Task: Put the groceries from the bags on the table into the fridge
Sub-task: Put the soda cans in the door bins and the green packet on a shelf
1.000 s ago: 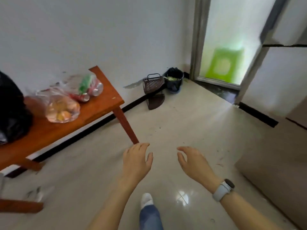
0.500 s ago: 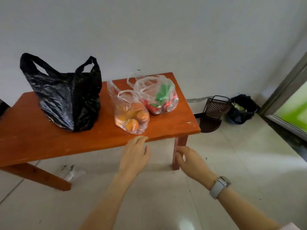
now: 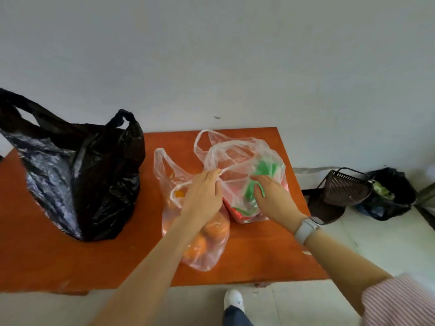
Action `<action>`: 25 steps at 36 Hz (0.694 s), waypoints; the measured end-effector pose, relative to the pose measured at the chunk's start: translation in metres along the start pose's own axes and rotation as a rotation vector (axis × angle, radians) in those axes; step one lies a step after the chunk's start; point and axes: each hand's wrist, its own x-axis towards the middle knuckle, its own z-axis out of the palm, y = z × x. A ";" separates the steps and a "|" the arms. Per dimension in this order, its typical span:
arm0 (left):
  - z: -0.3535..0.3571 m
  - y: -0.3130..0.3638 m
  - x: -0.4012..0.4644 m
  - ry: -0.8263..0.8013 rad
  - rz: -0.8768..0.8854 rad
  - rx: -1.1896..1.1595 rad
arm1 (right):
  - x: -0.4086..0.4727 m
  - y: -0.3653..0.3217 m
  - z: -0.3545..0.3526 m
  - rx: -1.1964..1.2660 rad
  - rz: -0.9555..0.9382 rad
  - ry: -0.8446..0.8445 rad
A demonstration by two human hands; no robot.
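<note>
Three bags stand on the orange-brown table [image 3: 259, 262]. A clear bag of cans [image 3: 242, 161], red and green inside, is at the right. In front of it lies a clear bag of oranges [image 3: 204, 243]. A black bag [image 3: 77, 180] stands at the left. My left hand [image 3: 202, 196] pinches a handle of the can bag. My right hand [image 3: 273, 198] reaches into the can bag's mouth with fingers loosely spread, touching the plastic. What the black bag holds is hidden.
A white wall rises behind the table. On the floor to the right stand a dark dustpan [image 3: 343, 189] and a black bin [image 3: 390, 196] with green waste in it. My white shoe [image 3: 233, 300] is on the pale tiled floor below the table's front edge.
The view has turned from the doorway to the table and come closer. Both hands rose from in front of the table edge onto the can bag; my left hand took its handle.
</note>
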 end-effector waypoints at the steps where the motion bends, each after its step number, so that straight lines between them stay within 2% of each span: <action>1: 0.007 -0.005 0.014 -0.015 -0.010 -0.003 | 0.018 0.005 0.004 -0.019 -0.026 -0.008; 5: 0.032 -0.026 0.057 -0.130 -0.051 0.032 | 0.074 0.021 0.026 -0.240 -0.075 -0.141; 9: 0.046 -0.040 0.086 -0.408 -0.066 0.062 | 0.109 0.035 0.042 -0.421 -0.151 -0.355; 11: 0.054 -0.049 0.092 -0.543 -0.011 0.159 | 0.111 0.043 0.046 -0.448 -0.240 -0.368; 13: 0.060 -0.061 0.092 -0.599 0.071 0.245 | 0.100 0.052 0.051 -0.403 -0.325 -0.305; 16: 0.068 -0.077 0.079 -0.585 0.243 0.368 | 0.067 0.064 0.052 -0.283 -0.397 -0.171; 18: 0.074 -0.083 0.068 -0.543 0.307 0.389 | 0.048 0.073 0.049 -0.304 -0.412 -0.172; 20: 0.083 -0.085 0.062 -0.414 0.340 0.370 | 0.034 0.084 0.044 -0.318 -0.405 -0.179; 22: 0.087 -0.079 0.063 -0.332 0.316 0.384 | 0.024 0.095 0.038 -0.298 -0.373 -0.159; 25: 0.087 -0.065 0.069 -0.373 0.253 0.404 | 0.016 0.102 0.032 -0.341 -0.293 -0.113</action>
